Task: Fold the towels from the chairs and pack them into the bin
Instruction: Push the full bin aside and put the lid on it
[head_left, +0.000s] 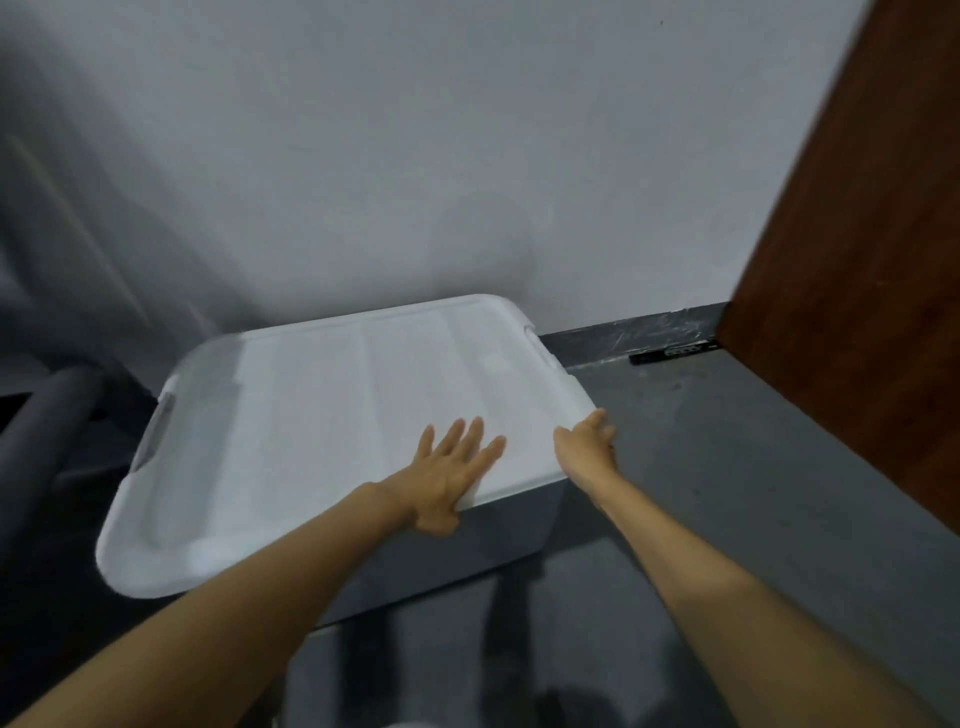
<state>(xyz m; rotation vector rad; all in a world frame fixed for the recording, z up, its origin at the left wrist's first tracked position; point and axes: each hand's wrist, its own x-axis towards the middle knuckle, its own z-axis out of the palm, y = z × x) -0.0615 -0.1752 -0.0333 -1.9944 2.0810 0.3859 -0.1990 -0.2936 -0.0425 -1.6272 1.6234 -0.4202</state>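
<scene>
A grey bin (467, 561) stands on the dark floor against the white wall, covered by a white lid (322, 410). My left hand (452, 473) lies flat on the lid near its front right edge, fingers straight and spread. At the lid's front right corner my right hand (589, 441) has its fingers curled round the rim. No towels are in view, and the lid hides the inside of the bin.
A brown wooden door (857, 291) stands open at the right. At the far left is a dark chair part (47, 415), blurred. A black door stop or hinge piece (675, 353) lies by the skirting. Grey floor (701, 467) stretches right of the bin.
</scene>
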